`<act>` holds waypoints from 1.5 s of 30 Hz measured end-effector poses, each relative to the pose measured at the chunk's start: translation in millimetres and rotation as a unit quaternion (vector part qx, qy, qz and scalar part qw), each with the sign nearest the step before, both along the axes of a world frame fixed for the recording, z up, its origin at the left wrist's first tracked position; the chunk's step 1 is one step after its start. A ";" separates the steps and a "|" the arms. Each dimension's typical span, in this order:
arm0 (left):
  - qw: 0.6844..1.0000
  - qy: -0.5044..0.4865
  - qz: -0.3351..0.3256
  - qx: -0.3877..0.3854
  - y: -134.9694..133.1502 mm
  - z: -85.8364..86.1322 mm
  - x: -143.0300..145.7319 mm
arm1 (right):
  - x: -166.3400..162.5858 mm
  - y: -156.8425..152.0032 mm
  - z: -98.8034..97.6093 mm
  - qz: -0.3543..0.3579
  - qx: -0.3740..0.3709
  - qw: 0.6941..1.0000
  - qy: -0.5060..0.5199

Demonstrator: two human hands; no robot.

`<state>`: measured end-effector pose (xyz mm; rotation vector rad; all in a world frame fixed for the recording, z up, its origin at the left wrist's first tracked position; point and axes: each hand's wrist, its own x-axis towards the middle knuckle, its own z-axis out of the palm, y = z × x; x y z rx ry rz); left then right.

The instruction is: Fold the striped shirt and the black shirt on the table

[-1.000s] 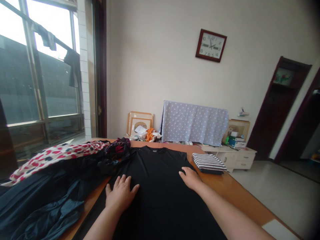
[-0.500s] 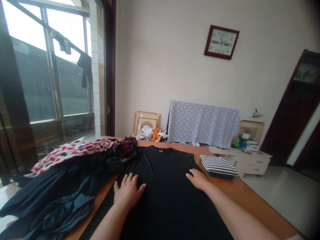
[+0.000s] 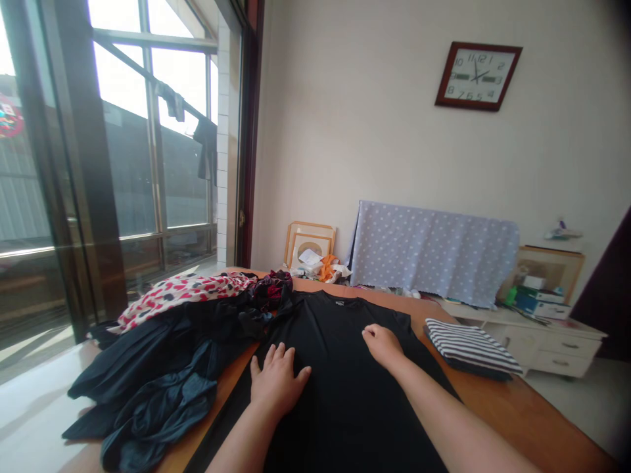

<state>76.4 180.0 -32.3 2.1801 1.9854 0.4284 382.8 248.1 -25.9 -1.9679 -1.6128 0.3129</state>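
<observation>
A black T-shirt point(image 3: 335, 394) lies spread out on the wooden table, its collar at the far end and a small light print inside the neck. My left hand point(image 3: 277, 378) rests flat on the left part of the shirt, fingers spread. Over the shirt's upper right part is my right hand point(image 3: 384, 345), its fingers curled in; whether they pinch any cloth is hidden. To the right of the shirt sits a folded striped garment point(image 3: 476, 345) on top of a dark folded one.
Left of the shirt is a heap of dark clothes point(image 3: 162, 374) with a red-spotted white cloth point(image 3: 182, 295). The table point(image 3: 532, 414) ends along a slanting right edge. Beyond it stand a white cabinet point(image 3: 557, 345) and something under a dotted blue cover point(image 3: 428, 253).
My view has turned to the left. My right hand has moved inward from the shirt's right side, and its fingers have curled. My left hand stays flat on the shirt.
</observation>
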 end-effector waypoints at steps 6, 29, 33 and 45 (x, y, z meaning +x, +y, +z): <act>1.000 -0.008 0.002 0.003 -4.2 3.5 0.6 | -83.1 45.6 3.5 0.041 0.026 0.990 0.133; 0.999 -0.039 0.003 -0.001 -4.4 -1.1 -1.9 | -220.2 135.1 5.8 0.095 -0.031 0.983 0.157; 0.999 -0.030 0.006 -0.014 -6.2 2.8 -1.1 | -217.9 129.7 6.9 0.088 -0.016 0.983 0.162; 0.999 -0.047 -0.003 0.003 -5.4 1.6 -2.2 | -180.6 70.8 3.1 0.084 -0.065 0.969 0.225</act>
